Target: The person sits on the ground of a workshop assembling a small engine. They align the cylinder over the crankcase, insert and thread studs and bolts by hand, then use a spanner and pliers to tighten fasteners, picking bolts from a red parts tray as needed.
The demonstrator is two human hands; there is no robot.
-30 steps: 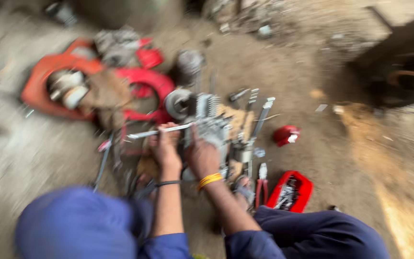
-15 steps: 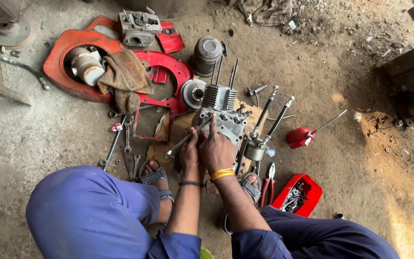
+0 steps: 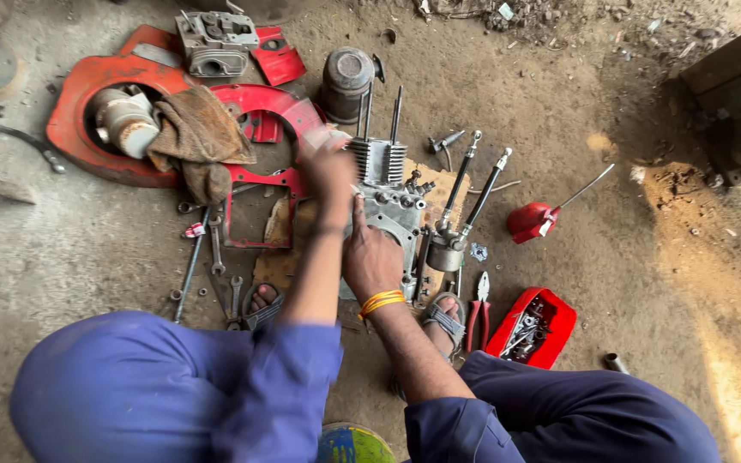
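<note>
The engine block [image 3: 388, 210], grey cast metal with cooling fins and two studs standing up from it, sits on the dirt floor [image 3: 611, 283] between the person's sandalled feet. It is hemmed in: a red sheet-metal cover [image 3: 255, 163] and spanners [image 3: 216, 257] to the left, two long rods [image 3: 469, 197] on a small cylinder just to the right, and pliers [image 3: 478, 309] and a red tray [image 3: 533, 330] of small parts nearer the knee. Open floor lies farther right, past a red oil can [image 3: 533, 221].

The right hand [image 3: 370, 257] rests on the block's face, index finger pointing up along it, the other fingers loosely curled; its grip closes on nothing that shows. The left hand [image 3: 329, 167] is blurred, raised beside the fins. I cannot tell whether it holds anything.

A brown rag [image 3: 195, 137] drapes over a round red housing [image 3: 75, 129]. The blue-clad knees hide the near floor.
</note>
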